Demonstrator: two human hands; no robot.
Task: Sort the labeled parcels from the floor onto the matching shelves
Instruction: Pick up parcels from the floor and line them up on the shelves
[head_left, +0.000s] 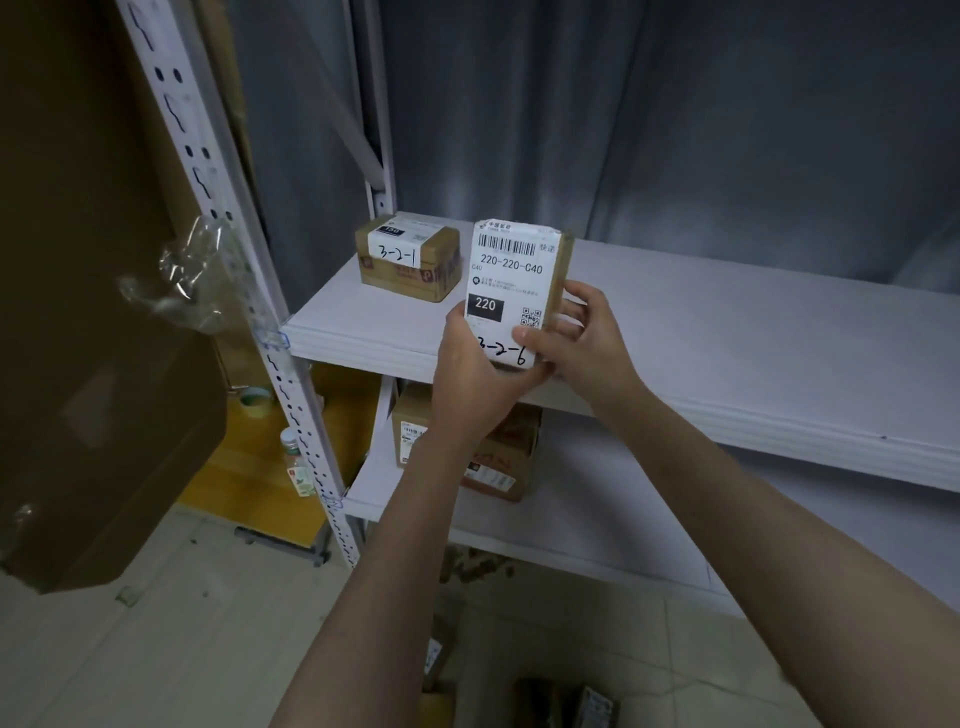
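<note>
On the upper white shelf sits 1 small box marked 3-2-1. At its front edge, the left hand and right hand both grip the 3-2-6 parcel upright, curled round its sides. A brown box sits on the shelf below.

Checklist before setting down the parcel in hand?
1. Grip: left hand and right hand both hold the held parcel, which is upright: ok.
2. Label legible: the handwritten 3-2-6 faces the camera: ok.
3. Shelf match: the 3-2-1 parcel on this shelf shares the 3-2 prefix, but no shelf tag is in view: cannot tell.
4. Landing spot: there is bare board to the right of the 3-2-1 parcel: ok.
5. Contact with the shelf: the parcel's bottom edge is hidden by the hands: cannot tell.
</note>
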